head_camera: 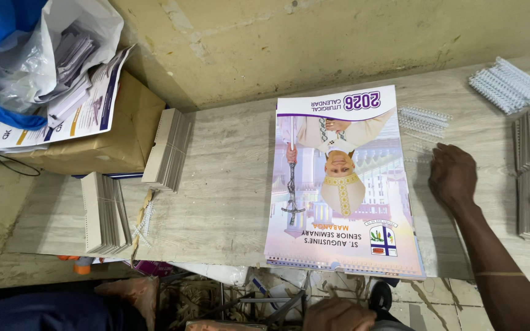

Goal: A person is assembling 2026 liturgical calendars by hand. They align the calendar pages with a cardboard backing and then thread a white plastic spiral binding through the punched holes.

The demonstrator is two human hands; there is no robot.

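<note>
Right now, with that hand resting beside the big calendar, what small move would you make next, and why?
Probably slide the right hand up to the clear plastic binding combs and pick one. It rests on the table just below them, and the calendar lies flat alongside.

Glossy paper calendar on matt wood-grain table.

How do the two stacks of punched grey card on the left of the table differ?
The near stack of grey card sits at the table's front edge, its punched edge facing left; the far stack of grey card leans against the brown cardboard box, further back. The near one looks thicker. Both are the same pale grey, bound-size sheets, and both lie away from the right hand and left hand.
</note>
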